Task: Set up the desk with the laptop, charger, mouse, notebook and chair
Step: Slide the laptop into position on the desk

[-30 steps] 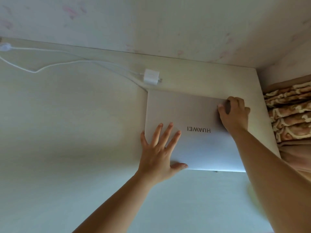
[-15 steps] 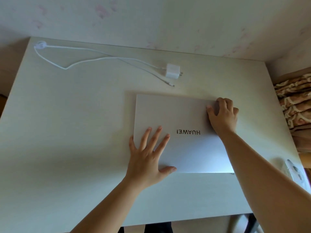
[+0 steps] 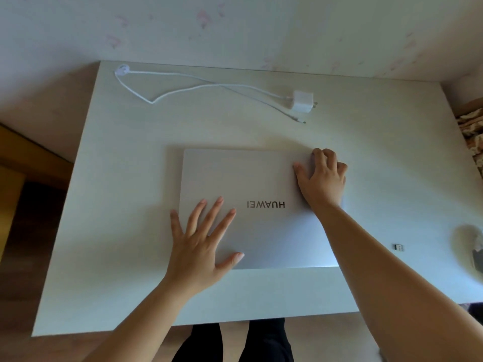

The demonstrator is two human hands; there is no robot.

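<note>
On the closed laptop [image 3: 251, 184], left hand [image 3: 201, 244] lies flat, fingers spread; right hand [image 3: 322, 178] curls over its far corner

text: "HUAWEI" | on: closed laptop [image 3: 251, 184] lid | orientation: upside down to the camera

A room in a home, likely a bedroom or study corner: a pale desk [image 3: 130, 205] stands against a wall [image 3: 235, 27] with faded pink-patterned wallpaper, floral fabric [image 3: 473, 131] shows past its right edge, and wooden flooring [image 3: 34, 205] lies left.
</note>
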